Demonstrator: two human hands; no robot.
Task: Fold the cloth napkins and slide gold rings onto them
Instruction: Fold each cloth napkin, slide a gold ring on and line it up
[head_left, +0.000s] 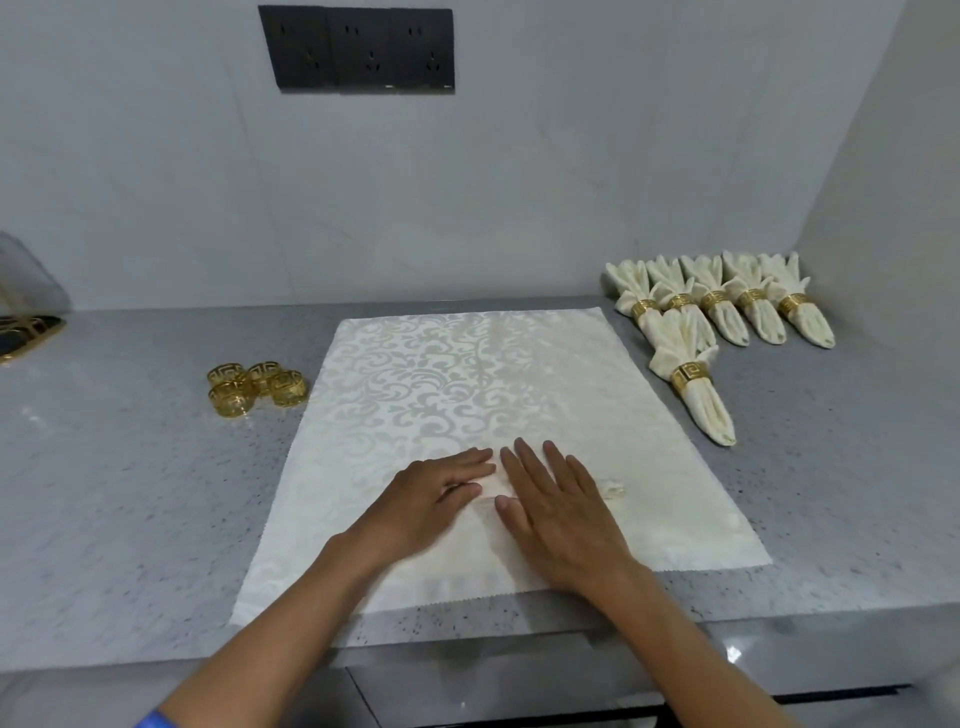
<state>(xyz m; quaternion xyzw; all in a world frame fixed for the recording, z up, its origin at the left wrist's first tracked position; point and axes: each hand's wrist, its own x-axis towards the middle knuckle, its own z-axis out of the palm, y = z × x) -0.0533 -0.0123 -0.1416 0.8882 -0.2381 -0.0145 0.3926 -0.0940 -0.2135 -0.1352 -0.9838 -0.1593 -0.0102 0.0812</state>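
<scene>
Head view is looking down on a grey speckled tabletop (130, 493) where a cream damask napkin (467, 389) is lying spread flat, its near edge reaching almost to the front lip. Both hands are resting on the near-middle of that napkin, side by side and nearly touching. The left hand (436, 499) is lying palm down with its fingers straight and pointing to the right; the right hand (556, 504) is lying flat too, fingers spread and pointing away. Neither is gripping anything; both are pressing open on the cloth. Just right of the right hand a small bunched bit of fabric (613, 488) is poking up.

Left of the napkin, near its far left edge but apart from it, four gold rings (254, 387) are sitting clustered together. Well to the right of the hands, six finished napkins (727, 306) are lying fanned, each with a gold band round it: five in a row against the back wall, and one nearer, just off the spread napkin's right edge.

On the wall, three black sockets (358, 49) are sitting in a row.
</scene>
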